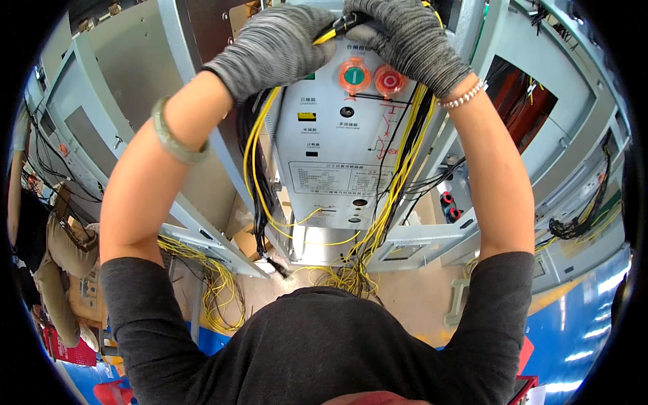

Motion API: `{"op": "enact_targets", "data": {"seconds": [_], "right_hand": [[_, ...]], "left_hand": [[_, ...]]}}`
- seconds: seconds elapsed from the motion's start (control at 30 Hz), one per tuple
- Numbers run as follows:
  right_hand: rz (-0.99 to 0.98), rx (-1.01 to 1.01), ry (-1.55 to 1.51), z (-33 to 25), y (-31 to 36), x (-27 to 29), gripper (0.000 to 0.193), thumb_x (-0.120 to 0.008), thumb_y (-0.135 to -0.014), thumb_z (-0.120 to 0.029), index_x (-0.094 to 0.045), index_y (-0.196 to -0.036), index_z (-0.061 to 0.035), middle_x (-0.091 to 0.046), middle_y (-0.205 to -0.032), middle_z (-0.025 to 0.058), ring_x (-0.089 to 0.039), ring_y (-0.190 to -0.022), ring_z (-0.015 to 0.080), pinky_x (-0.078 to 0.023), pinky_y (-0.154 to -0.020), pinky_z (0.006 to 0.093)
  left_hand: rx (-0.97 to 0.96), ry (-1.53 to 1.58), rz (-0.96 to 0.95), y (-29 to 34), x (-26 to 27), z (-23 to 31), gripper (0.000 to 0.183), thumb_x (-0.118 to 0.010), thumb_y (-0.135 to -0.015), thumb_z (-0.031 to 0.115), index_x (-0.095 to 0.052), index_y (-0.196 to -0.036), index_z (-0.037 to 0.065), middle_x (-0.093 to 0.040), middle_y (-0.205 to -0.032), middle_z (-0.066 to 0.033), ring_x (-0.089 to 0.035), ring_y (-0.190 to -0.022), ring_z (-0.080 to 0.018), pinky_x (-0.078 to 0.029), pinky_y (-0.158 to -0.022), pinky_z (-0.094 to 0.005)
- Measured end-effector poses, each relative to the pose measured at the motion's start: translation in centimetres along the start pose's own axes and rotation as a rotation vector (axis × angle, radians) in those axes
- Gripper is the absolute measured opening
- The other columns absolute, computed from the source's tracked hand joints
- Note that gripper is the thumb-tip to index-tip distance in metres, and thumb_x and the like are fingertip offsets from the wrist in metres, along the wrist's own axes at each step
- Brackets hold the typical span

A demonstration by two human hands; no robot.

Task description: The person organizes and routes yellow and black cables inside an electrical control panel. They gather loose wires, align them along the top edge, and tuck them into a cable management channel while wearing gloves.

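Note:
In grey striped work gloves, both my hands are raised at the top of a grey switchgear panel (324, 145). The fingers of my left hand (280, 47) are curled against the near end of a slim yellow-and-black piece (329, 34). My right hand (412, 44) closes around its dark far end. Whether it is a tool handle or bundled wire I cannot tell. Yellow and black wires (253, 148) hang below my left hand, and another yellow-and-black bundle (405, 169) runs down below my right. A green button (354, 76) and a red button (389, 80) sit just beneath my hands.
Loose yellow wire coils (219, 290) lie low on the left, with more wires (344, 278) at the panel's foot. Metal cabinet frames (182, 40) stand on both sides. At far left, another person's trousered legs (57, 277) show. Blue flooring (574, 337) lies lower right.

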State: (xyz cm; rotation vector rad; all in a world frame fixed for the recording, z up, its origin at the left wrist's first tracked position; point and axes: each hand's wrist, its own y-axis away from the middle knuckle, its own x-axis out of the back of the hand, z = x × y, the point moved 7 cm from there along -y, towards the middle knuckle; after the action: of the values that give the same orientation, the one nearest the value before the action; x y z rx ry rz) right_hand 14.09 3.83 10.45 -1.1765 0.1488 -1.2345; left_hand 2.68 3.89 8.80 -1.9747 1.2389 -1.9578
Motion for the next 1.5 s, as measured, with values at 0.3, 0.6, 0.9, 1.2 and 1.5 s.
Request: {"op": "enact_targets", "data": {"seconds": [0.3,0.6,0.9,1.2,1.5], "right_hand": [[0.041,0.03,0.004,0.9,0.7,-1.5,0.031,-0.069,-0.076,-0.035,-0.065,-0.099,-0.0144,-0.064,-0.093,0.0065,-0.059,-0.091,0.0248,-0.041,-0.088,0.0389],[0.014,-0.006,0.084,1.1,1.2,-3.2,0.037,-0.068,-0.076,-0.038,-0.064,-0.105,-0.0161,-0.064,-0.098,0.0034,-0.059,-0.098,0.0236,-0.032,-0.102,0.0445],[-0.102,0.001,0.077,-0.1,1.3,-1.5,0.036,-0.067,-0.071,-0.026,-0.062,-0.104,-0.0124,-0.061,-0.106,0.0083,-0.055,-0.102,0.0265,-0.037,-0.095,0.0412],[0.056,0.012,-0.133,0.1,1.1,-0.3,0.031,-0.067,-0.071,-0.022,-0.064,-0.1,-0.0105,-0.062,-0.101,0.0098,-0.057,-0.098,0.0289,-0.041,-0.091,0.0405],[0.048,-0.004,-0.093,-0.1,1.1,-0.2,0.027,-0.068,-0.072,-0.022,-0.065,-0.095,-0.0088,-0.063,-0.097,0.0113,-0.059,-0.094,0.0288,-0.043,-0.087,0.0405]], "left_hand": [[-0.061,-0.117,0.004,0.3,0.2,-1.2,0.028,-0.058,-0.087,0.024,-0.062,-0.112,0.013,-0.064,-0.093,-0.0102,-0.061,-0.09,-0.0265,-0.05,-0.083,-0.0373],[0.013,0.223,-0.094,-0.3,-1.3,-2.6,0.029,-0.05,-0.093,0.025,-0.062,-0.115,0.012,-0.065,-0.078,-0.0045,-0.063,-0.069,-0.0203,-0.052,-0.064,-0.0337],[0.442,1.183,-0.442,2.9,-4.7,-1.6,0.037,-0.058,-0.09,0.036,-0.06,-0.109,0.004,-0.068,-0.087,-0.011,-0.065,-0.074,-0.0144,-0.055,-0.062,-0.0282],[0.234,1.166,-0.188,1.8,-5.4,-1.8,0.042,-0.052,-0.093,0.043,-0.061,-0.102,0.003,-0.054,-0.062,-0.0022,-0.055,-0.057,-0.0104,-0.048,-0.056,-0.0257],[0.163,0.54,-0.108,0.9,-4.0,-1.2,0.025,-0.06,-0.088,0.027,-0.061,-0.098,0.004,-0.06,-0.069,-0.0062,-0.059,-0.06,-0.0135,-0.05,-0.058,-0.0296]]}}
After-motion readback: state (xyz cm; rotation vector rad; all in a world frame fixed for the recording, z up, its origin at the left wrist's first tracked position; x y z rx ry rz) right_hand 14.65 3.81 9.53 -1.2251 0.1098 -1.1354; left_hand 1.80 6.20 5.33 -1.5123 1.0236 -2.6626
